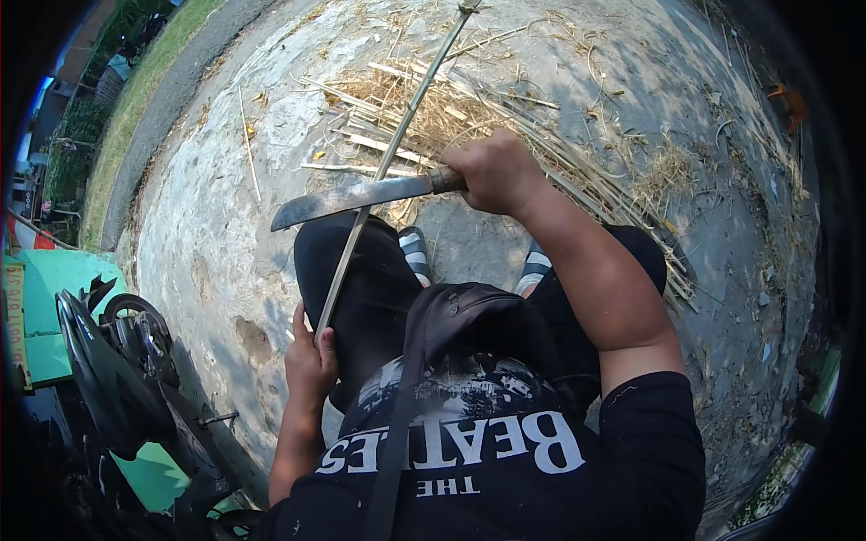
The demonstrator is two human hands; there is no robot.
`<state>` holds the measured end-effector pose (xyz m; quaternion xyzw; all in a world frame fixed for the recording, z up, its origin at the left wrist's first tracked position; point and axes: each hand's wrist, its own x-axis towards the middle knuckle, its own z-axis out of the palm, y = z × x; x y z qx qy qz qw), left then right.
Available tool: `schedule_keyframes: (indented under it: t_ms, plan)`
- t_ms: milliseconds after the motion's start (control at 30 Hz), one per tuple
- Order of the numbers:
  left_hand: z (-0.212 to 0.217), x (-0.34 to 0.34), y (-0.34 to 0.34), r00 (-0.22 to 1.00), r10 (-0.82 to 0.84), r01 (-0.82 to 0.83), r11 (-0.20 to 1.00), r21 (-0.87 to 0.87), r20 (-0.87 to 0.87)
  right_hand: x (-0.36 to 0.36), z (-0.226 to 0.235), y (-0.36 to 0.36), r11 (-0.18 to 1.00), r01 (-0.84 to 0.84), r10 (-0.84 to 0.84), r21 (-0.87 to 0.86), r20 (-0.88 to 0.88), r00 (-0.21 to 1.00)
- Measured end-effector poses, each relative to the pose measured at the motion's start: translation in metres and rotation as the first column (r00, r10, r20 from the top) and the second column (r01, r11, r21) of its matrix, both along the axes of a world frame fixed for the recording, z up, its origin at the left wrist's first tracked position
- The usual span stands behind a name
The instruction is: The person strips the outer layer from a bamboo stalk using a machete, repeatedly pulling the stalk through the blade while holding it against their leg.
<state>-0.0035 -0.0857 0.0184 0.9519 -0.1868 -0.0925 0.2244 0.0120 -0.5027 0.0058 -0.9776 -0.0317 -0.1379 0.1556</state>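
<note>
My right hand [494,171] is closed on the handle of a long curved knife [356,196], its blade pointing left across a thin bamboo strip [406,122]. The strip runs from my left hand [309,359], which grips its near end beside my left knee, up and away to the far ground. The blade crosses the strip about midway, above my left knee. My sandalled feet [416,253] rest on the concrete below the blade.
A heap of split bamboo strips and dry shavings [505,126] lies on the concrete ahead of my feet. A parked motorcycle [126,361] stands close at my left, beside a green surface [54,279]. Grass [135,99] borders the far left.
</note>
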Motion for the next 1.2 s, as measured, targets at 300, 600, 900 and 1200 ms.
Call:
schedule_keyframes:
  t_ms: [300,600,900,1200]
  plan:
    - [0.009,0.022,-0.008,0.996,-0.085,0.09,0.979,0.181,-0.036,0.002,-0.016,-0.038,0.903,0.406,-0.38,0.143,-0.176,0.908]
    - [-0.003,0.022,0.003,0.995,-0.097,0.095,0.993,0.073,0.032,0.004,-0.001,-0.031,0.989,0.129,-0.124,0.074,-0.064,0.99]
    - [-0.001,0.025,-0.003,0.993,-0.108,0.1,0.987,0.128,0.055,0.0,-0.005,-0.032,0.868,0.439,-0.402,0.233,-0.191,0.896]
    - [-0.006,0.033,-0.003,0.994,-0.109,0.107,0.992,0.064,0.021,0.009,-0.012,-0.05,0.901,0.358,-0.341,0.244,-0.111,0.934]
